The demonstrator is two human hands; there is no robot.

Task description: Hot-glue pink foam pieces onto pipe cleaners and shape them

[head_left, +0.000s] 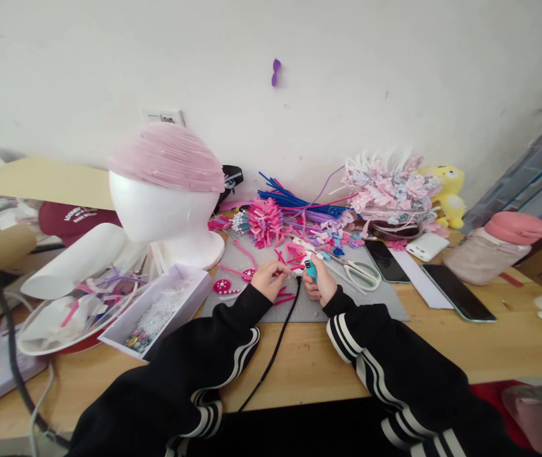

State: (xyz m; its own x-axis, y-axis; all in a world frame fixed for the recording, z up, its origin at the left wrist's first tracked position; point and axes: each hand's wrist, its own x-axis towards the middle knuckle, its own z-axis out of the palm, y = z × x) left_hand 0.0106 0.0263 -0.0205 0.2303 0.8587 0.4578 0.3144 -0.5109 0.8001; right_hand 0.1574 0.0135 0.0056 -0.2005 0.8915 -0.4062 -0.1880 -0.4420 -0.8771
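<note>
- Teal tool (pixel 311 270): in the right hand (pixel 322 282), fingers wrapped round it.
- Left hand (pixel 270 280): just left of the tool, fingertips drawn together; too small to tell whether they pinch anything.
- Black cord (pixel 277 349): trails nearward from between the hands.
- Pink strips (pixel 284 299): below the grip.
- Scissors (pixel 365 275): to its right.
- Pink bristly cluster (pixel 265 222): beyond, leftward.

1. Left arm (pixel 180 355) reaches forward and inward, bent.
2. Left hand (pixel 270 281) brings thumb and fingertips close together, pointing toward the right hand (pixel 322 282).
3. Right arm (pixel 409 362) slants forward and inward.
4. Right hand curls in a grip, near the left but apart.
</note>
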